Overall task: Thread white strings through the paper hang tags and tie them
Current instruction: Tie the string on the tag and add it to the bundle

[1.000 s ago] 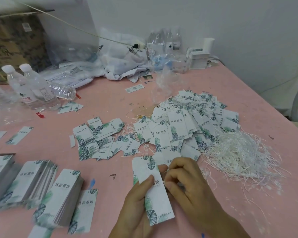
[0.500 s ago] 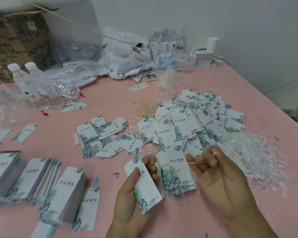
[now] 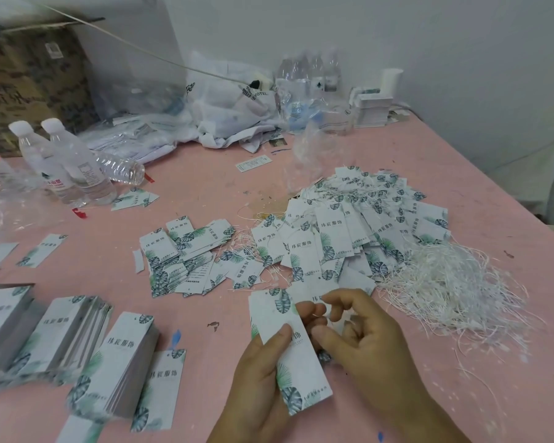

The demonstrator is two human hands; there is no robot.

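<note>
Holding a hang tag [image 3: 288, 346] at lower centre, the left hand [image 3: 263, 378] grips it; the right hand [image 3: 359, 334] curls beside it, grip unclear. Loose strings [image 3: 454, 282] lie right, tag stacks [image 3: 77, 340] left, bottles [image 3: 64, 161] upper left on the tabletop [image 3: 205, 187].

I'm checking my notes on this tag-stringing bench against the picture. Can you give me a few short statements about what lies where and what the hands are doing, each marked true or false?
1. The left hand holds a paper hang tag with the thumb pressed on its face. True.
2. The loose pile of white strings lies left of the hands. False: it lies to their right, beside the heap of tags.
3. Neat stacks of tags stand at the left of the pink table. True.
4. Every water bottle stands upright. False: one clear bottle lies on its side.
5. The right hand lies flat on the table. False: its fingers are curled next to the held tag.
</note>
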